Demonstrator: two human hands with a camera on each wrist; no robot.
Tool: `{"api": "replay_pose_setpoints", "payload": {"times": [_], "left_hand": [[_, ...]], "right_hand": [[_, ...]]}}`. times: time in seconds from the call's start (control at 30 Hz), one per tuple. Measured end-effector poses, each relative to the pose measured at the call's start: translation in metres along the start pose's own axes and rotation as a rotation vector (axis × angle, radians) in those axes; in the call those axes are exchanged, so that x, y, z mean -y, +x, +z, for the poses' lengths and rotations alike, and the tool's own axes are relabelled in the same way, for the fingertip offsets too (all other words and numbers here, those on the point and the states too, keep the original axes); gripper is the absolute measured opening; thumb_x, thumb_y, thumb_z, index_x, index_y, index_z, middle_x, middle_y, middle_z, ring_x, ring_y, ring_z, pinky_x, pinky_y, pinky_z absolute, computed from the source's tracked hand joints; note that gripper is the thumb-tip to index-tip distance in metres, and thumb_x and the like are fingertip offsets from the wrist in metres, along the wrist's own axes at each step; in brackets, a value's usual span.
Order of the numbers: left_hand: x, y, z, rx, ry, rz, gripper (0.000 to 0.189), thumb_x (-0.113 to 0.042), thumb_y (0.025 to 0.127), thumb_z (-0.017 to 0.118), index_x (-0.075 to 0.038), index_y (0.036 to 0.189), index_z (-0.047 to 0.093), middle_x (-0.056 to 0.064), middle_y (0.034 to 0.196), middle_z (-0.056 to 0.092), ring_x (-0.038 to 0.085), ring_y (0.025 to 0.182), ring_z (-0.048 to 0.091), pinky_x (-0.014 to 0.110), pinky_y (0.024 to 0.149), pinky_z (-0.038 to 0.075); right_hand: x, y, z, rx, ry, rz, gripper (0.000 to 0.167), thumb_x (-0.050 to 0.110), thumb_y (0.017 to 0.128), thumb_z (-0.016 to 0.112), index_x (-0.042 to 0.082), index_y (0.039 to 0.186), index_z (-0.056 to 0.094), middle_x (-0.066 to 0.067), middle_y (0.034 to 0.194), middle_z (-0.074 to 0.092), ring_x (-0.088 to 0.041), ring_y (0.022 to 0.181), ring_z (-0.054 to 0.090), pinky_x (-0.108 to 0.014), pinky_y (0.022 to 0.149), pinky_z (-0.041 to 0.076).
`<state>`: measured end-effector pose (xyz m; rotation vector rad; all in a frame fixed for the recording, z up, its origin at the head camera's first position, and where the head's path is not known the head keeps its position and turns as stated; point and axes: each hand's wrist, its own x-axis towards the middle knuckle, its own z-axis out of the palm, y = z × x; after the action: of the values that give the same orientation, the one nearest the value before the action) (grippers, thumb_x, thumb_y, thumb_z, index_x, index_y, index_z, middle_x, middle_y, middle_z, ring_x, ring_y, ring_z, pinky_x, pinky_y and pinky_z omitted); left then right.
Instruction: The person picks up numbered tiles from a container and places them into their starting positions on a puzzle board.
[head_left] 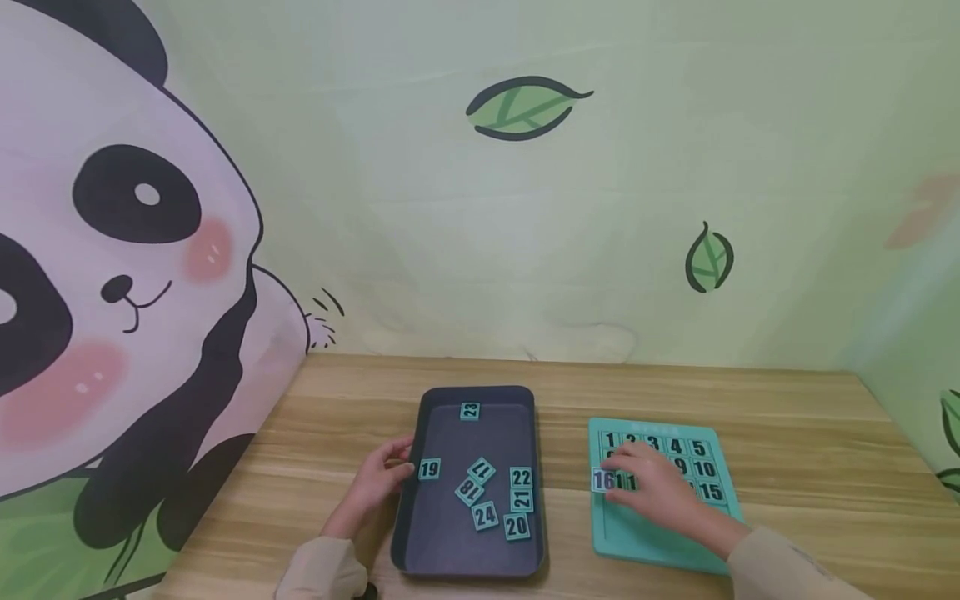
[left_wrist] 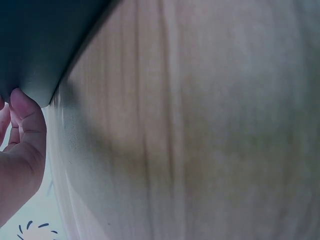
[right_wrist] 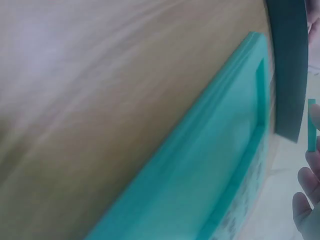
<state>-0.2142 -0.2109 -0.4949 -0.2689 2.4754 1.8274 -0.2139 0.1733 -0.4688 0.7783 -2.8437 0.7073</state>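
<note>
My right hand (head_left: 656,490) pinches a small teal number tile (head_left: 602,480) marked 16 between thumb and finger, over the left part of a teal number board (head_left: 641,537). Seen edge-on in the right wrist view, the tile (right_wrist: 311,132) is held above the board (right_wrist: 215,155). The hand covers part of the board's numbers. My left hand (head_left: 377,479) rests at the left side of a dark tray (head_left: 442,560), fingers loosely bent. In the left wrist view its thumb (left_wrist: 26,107) touches the tray's outer wall (left_wrist: 42,55).
Inside the tray lie several loose tiles, among them 23 (head_left: 469,411), 19 (head_left: 430,469) and 24 (head_left: 485,516). Rows of numbers fill the board's upper part. Both stand on a wooden table (head_left: 566,400) before a wall (head_left: 420,208) printed with a panda and leaves.
</note>
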Motion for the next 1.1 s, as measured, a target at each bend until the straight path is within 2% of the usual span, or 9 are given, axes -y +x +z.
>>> {"api": "replay_pose_setpoints", "payload": {"times": [0.17,0.3,0.53,0.9,1.1], "left_hand": [[0.001,0.001,0.000,0.001,-0.001,0.004,0.043,0.005,0.080,0.051,0.002,0.123,0.047,0.018,0.105,0.049,0.021,0.091,0.053,0.028,0.060,0.043],[0.002,0.003,0.000,-0.008,-0.004,-0.004,0.043,0.005,0.080,0.051,0.001,0.122,0.048,0.018,0.105,0.050,0.021,0.091,0.053,0.028,0.060,0.044],[0.003,0.003,0.000,-0.009,-0.010,-0.014,0.043,0.005,0.080,0.051,-0.001,0.122,0.049,0.016,0.105,0.050,0.021,0.093,0.053,0.028,0.060,0.044],[0.003,0.002,0.000,-0.009,-0.013,-0.011,0.043,0.004,0.080,0.051,-0.001,0.122,0.048,0.016,0.106,0.050,0.019,0.092,0.053,0.028,0.060,0.043],[0.003,0.002,0.000,-0.001,-0.015,-0.010,0.043,0.004,0.080,0.051,-0.001,0.123,0.048,0.016,0.106,0.050,0.019,0.092,0.053,0.028,0.061,0.043]], "right_hand": [[-0.009,-0.007,0.001,0.046,0.014,0.090,0.031,0.027,0.066,0.072,0.018,0.095,0.065,0.006,0.093,0.058,-0.015,0.093,0.052,-0.037,0.082,0.045],[-0.013,-0.012,0.007,0.074,-0.010,0.123,0.031,0.029,0.065,0.073,0.019,0.094,0.066,0.008,0.091,0.057,-0.011,0.089,0.051,-0.033,0.078,0.046],[-0.017,-0.017,0.019,0.062,-0.063,0.119,0.032,0.032,0.063,0.073,0.021,0.092,0.066,0.013,0.086,0.054,-0.005,0.083,0.049,-0.027,0.073,0.044],[-0.012,-0.018,0.020,0.062,-0.082,0.132,0.030,0.030,0.063,0.074,0.020,0.090,0.067,0.012,0.084,0.053,-0.006,0.082,0.048,-0.028,0.073,0.044],[-0.011,-0.017,0.024,0.050,-0.118,0.111,0.032,0.033,0.063,0.073,0.020,0.091,0.068,0.014,0.080,0.049,-0.003,0.075,0.043,-0.021,0.066,0.039]]}}
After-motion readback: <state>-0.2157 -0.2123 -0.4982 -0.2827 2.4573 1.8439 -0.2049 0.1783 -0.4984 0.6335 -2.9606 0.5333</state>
